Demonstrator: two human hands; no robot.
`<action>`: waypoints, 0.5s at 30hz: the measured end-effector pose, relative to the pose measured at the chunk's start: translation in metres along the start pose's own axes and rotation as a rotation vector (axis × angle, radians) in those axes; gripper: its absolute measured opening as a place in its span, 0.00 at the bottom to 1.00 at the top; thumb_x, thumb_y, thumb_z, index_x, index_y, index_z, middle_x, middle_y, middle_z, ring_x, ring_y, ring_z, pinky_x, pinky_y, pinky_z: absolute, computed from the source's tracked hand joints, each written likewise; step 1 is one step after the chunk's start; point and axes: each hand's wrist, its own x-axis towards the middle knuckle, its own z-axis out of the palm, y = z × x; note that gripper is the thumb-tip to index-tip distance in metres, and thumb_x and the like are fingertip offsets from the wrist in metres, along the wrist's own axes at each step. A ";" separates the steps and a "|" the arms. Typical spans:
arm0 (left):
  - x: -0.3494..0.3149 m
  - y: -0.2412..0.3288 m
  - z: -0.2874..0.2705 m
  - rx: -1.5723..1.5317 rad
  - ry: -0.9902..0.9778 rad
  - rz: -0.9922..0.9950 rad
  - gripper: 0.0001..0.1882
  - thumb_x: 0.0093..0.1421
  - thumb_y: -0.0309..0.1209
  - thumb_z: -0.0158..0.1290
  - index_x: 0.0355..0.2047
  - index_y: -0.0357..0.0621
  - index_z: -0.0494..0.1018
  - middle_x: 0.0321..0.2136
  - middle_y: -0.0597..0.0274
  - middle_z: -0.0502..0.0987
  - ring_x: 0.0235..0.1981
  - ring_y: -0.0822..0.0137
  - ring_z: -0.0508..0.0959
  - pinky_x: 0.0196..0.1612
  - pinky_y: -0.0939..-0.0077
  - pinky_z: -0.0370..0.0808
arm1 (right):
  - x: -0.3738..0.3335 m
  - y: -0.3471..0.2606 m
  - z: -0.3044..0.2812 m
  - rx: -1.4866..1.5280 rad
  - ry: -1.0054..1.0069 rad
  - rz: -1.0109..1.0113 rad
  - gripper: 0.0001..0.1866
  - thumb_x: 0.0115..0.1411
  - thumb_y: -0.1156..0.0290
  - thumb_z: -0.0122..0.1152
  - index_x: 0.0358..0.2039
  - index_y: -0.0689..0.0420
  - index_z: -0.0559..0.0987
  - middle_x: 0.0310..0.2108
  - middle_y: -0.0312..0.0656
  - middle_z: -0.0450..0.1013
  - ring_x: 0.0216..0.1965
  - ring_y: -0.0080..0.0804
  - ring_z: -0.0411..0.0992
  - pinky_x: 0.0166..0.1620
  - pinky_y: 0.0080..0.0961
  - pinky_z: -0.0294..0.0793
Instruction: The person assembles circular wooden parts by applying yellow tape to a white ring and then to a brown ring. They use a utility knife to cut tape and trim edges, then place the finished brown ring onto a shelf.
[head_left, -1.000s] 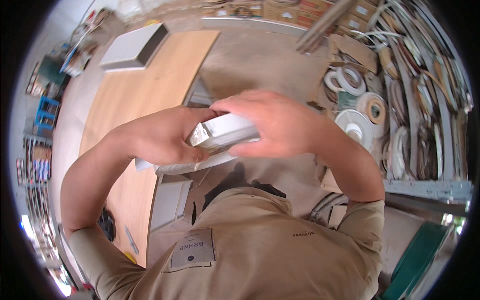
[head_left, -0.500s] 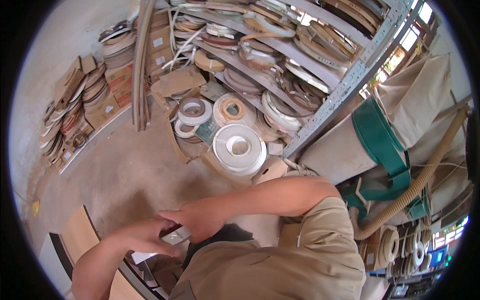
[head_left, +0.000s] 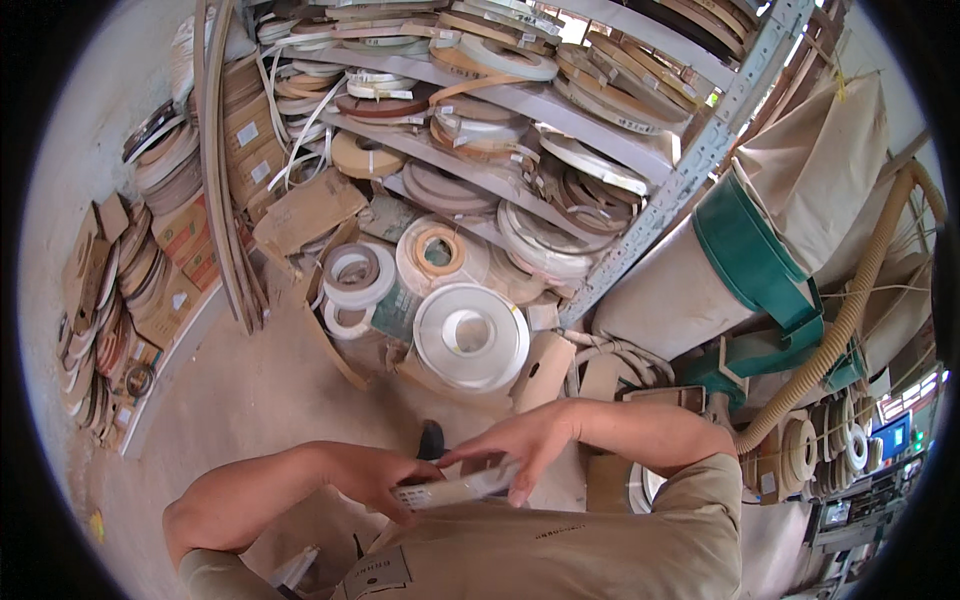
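Close in front of my chest, both hands hold a flat, pale oblong package [head_left: 455,490] with dark printing at its left end. Motion blurs it somewhat, and its exact kind is unclear. My left hand [head_left: 378,478] is closed round the printed end. Over the other end lies my right hand [head_left: 520,445], with fingers bent down along the edge and the thumb side toward my left hand. The fingertips of both hands are partly hidden.
Rolls of edge banding [head_left: 470,335] lie on the floor ahead, beside opened cardboard [head_left: 310,210]. Metal shelving [head_left: 690,165] with stacked rolls stands behind. On the right are a green-collared dust collector [head_left: 740,240] and a ribbed hose [head_left: 850,330]. Long strips [head_left: 215,170] lean at the left.
Both hands have moved to the right with the package, which now shows more of its length. My right hand has shifted to its right end. The pale board at lower left has left the view.
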 end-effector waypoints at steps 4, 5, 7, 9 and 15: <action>0.026 0.005 -0.073 0.207 -0.156 0.009 0.43 0.61 0.48 0.65 0.67 0.33 0.63 0.55 0.41 0.77 0.57 0.52 0.77 0.61 0.64 0.70 | 0.024 0.036 -0.040 0.309 -0.044 0.027 0.44 0.62 0.51 0.71 0.68 0.67 0.63 0.58 0.50 0.74 0.56 0.32 0.71 0.60 0.31 0.70; 0.025 0.008 -0.085 0.134 -0.140 -0.038 0.42 0.59 0.50 0.66 0.63 0.31 0.67 0.58 0.39 0.75 0.60 0.50 0.76 0.62 0.64 0.70 | 0.038 0.040 -0.051 0.278 -0.063 0.051 0.43 0.61 0.51 0.72 0.66 0.66 0.65 0.58 0.50 0.74 0.56 0.33 0.72 0.60 0.30 0.70; 0.022 -0.003 -0.101 0.197 -0.022 -0.002 0.42 0.58 0.50 0.66 0.65 0.36 0.68 0.58 0.42 0.77 0.60 0.50 0.76 0.61 0.62 0.72 | 0.061 0.047 -0.075 0.193 -0.085 0.125 0.41 0.58 0.51 0.73 0.63 0.64 0.69 0.59 0.49 0.74 0.57 0.34 0.73 0.59 0.29 0.71; 0.018 0.003 -0.140 0.198 -0.076 -0.130 0.42 0.56 0.51 0.66 0.64 0.38 0.69 0.57 0.43 0.77 0.59 0.51 0.77 0.61 0.62 0.72 | 0.074 0.061 -0.090 0.175 0.049 0.086 0.44 0.56 0.58 0.74 0.67 0.63 0.65 0.60 0.46 0.72 0.59 0.30 0.69 0.61 0.29 0.69; 0.012 -0.071 -0.191 -0.030 0.081 0.026 0.38 0.56 0.52 0.66 0.58 0.37 0.75 0.50 0.46 0.81 0.53 0.50 0.80 0.57 0.64 0.74 | 0.088 0.042 -0.141 0.207 0.260 0.215 0.54 0.48 0.52 0.76 0.69 0.62 0.60 0.60 0.55 0.71 0.59 0.44 0.72 0.62 0.33 0.68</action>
